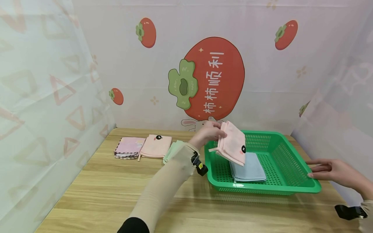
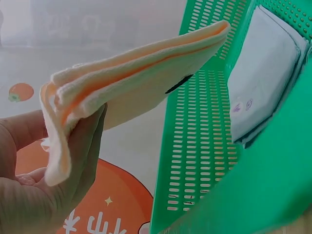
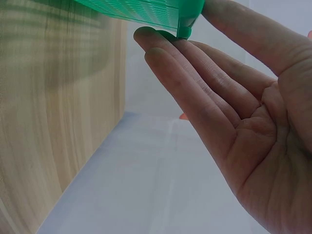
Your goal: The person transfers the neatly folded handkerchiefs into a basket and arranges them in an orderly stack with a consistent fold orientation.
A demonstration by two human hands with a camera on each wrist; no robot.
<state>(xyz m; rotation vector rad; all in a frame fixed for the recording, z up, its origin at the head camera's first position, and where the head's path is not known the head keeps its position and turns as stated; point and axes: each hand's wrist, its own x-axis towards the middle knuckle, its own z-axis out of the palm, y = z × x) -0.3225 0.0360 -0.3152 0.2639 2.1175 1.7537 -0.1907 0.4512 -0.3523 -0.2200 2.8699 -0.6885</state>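
In the head view my left hand [image 1: 210,131] grips a folded pink towel [image 1: 233,142] by one edge, above the left part of a green plastic basket [image 1: 291,189]. The towel's layered folds and hanging loop [image 2: 58,146] show in the left wrist view, thumb on one side and fingers on the other. A dark printed eye marks its face. Inside the basket lies a folded light blue towel [image 1: 252,168], partly behind the pink one. My right hand [image 1: 335,173] holds the basket's right rim, thumb over it and long, nearly straight fingers [image 3: 195,97] underneath.
Left of the basket, a row of folded cloths lies on the wooden table [image 1: 116,194]: a purple one with a checked edge [image 1: 129,145], a pink one [image 1: 157,145] and a pale green one [image 1: 175,149], partly hidden by my left arm. Printed curtains [image 1: 128,64] enclose the table.
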